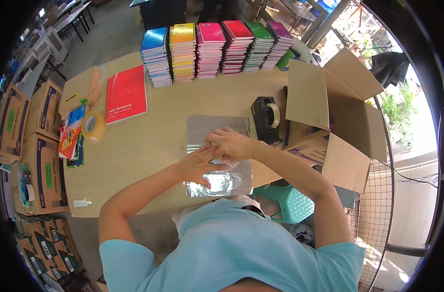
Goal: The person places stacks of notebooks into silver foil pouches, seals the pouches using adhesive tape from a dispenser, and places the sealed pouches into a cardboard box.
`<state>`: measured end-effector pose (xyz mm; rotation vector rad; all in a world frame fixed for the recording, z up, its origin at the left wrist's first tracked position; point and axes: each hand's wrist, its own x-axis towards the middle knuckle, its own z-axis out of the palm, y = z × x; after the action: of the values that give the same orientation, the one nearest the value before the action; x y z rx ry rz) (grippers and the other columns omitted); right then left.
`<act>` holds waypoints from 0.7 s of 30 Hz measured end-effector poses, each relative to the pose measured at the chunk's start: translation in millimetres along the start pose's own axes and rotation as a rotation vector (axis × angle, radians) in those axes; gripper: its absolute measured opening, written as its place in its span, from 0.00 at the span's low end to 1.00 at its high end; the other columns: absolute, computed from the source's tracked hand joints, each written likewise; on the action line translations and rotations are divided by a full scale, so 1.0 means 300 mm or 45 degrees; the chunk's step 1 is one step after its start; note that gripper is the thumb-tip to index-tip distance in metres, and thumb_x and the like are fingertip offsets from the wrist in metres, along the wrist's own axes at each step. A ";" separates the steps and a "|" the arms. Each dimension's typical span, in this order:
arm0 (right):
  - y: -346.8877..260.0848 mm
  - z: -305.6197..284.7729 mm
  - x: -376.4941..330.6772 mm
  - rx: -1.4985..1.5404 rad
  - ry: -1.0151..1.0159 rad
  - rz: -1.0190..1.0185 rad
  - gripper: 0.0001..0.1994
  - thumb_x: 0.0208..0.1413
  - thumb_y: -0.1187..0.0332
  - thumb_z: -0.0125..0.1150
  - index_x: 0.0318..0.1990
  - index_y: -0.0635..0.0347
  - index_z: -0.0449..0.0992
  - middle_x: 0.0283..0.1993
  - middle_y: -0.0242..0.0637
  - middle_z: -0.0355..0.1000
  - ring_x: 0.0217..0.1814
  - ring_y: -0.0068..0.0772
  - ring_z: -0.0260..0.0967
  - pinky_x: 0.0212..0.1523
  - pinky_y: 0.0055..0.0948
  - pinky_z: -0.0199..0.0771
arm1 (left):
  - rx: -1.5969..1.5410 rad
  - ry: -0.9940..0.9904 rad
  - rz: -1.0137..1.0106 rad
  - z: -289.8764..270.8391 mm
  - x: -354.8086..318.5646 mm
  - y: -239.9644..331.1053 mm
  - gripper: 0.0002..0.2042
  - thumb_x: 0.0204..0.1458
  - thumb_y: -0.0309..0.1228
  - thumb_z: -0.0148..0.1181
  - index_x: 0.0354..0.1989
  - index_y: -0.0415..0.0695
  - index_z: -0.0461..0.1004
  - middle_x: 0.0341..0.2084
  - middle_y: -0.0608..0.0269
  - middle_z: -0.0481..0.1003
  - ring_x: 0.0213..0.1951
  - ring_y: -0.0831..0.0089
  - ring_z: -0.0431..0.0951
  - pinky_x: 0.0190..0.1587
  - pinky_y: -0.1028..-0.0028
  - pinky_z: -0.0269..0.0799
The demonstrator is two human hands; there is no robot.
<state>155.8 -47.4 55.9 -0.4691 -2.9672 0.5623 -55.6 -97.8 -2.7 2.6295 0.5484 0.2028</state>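
Observation:
A clear plastic bag (197, 127) lies flat on the table in front of me, its near part shiny and wrinkled. My left hand (200, 166) rests on the bag with its fingers spread. Just above it, my right hand (234, 145) has its fingers bent and pinched together at the middle of the bag, close to the left fingertips. The pinched spot is partly hidden by the fingers. To the right of the bag stands a black tape dispenser (261, 119) with a roll of tape.
Stacked spiral notebooks (210, 53) in several colours line the far edge. A red notebook (126, 92) and a tape roll (91, 125) lie left. An open carton (307, 92) stands right; closed cartons (46, 170) are piled left. A green stool (292, 202) sits below the table.

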 end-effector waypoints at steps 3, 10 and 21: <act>0.010 0.026 -0.010 0.134 0.019 -0.002 0.10 0.36 0.74 0.69 0.30 0.50 0.80 0.54 0.33 0.65 0.62 0.43 0.59 0.56 0.49 0.64 | -0.050 -0.068 -0.022 0.010 0.006 -0.001 0.45 0.28 0.48 0.76 0.63 0.71 0.66 0.68 0.58 0.54 0.70 0.51 0.51 0.71 0.49 0.47; 0.060 0.227 -0.144 0.866 0.545 0.361 0.37 0.40 0.81 0.72 0.61 0.45 0.68 0.74 0.38 0.48 0.69 0.43 0.56 0.60 0.42 0.69 | -0.071 0.583 -0.344 0.141 0.016 0.096 0.19 0.40 0.42 0.73 0.45 0.61 0.82 0.66 0.48 0.57 0.70 0.48 0.52 0.67 0.36 0.38; 0.067 0.299 -0.170 1.153 0.685 0.511 0.48 0.43 0.76 0.75 0.71 0.51 0.52 0.74 0.37 0.48 0.61 0.30 0.61 0.54 0.32 0.71 | -0.012 0.934 -0.440 0.145 0.031 0.134 0.13 0.44 0.41 0.74 0.36 0.51 0.82 0.67 0.46 0.51 0.68 0.44 0.51 0.68 0.43 0.44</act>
<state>197.5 -76.5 -36.0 -0.9035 -1.8476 1.4256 -23.5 -144.2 -23.0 2.3386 1.2109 1.0652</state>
